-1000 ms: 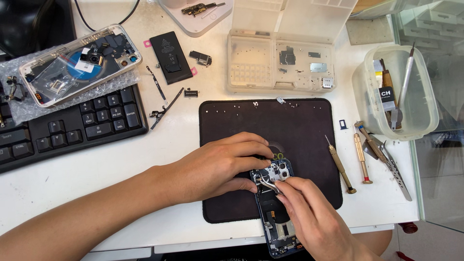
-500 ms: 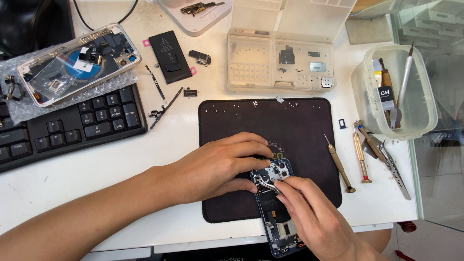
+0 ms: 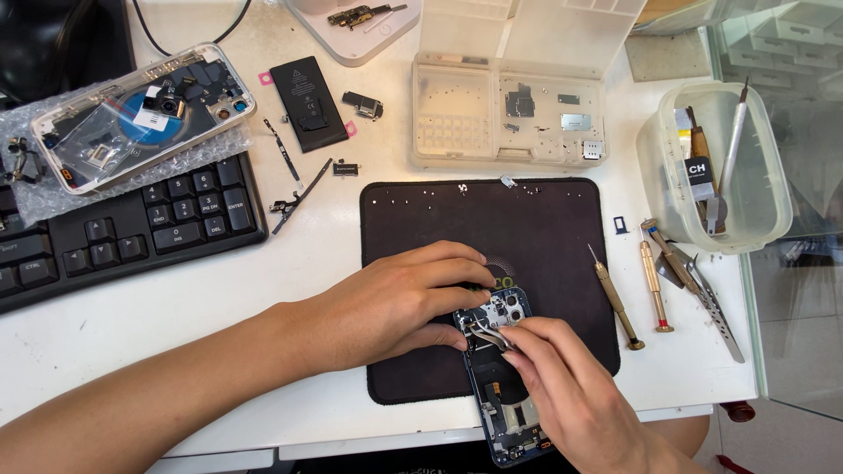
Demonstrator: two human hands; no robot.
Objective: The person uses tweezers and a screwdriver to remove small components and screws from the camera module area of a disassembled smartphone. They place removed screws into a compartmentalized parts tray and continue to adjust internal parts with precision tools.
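Change: almost none across the last second; both hands keep their places over the opened phone [image 3: 500, 377].
Left hand [image 3: 395, 303]: curled, fingers pressing the phone's top end onto the black mat [image 3: 527, 228].
Right hand [image 3: 571, 395]: closed on tweezers [image 3: 486, 332], tips at the camera block.
Phone: lower mat edge, overhanging the desk [image 3: 219, 290].
Meaning: fine work continues, steady hold.
Nearby: screwdrivers [image 3: 615, 297] lie right.

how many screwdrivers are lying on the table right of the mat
2: one brass-coloured screwdriver lies at the black mat's right edge, a second screwdriver just right of it on the white table. More tools in the plastic tub are unclear.
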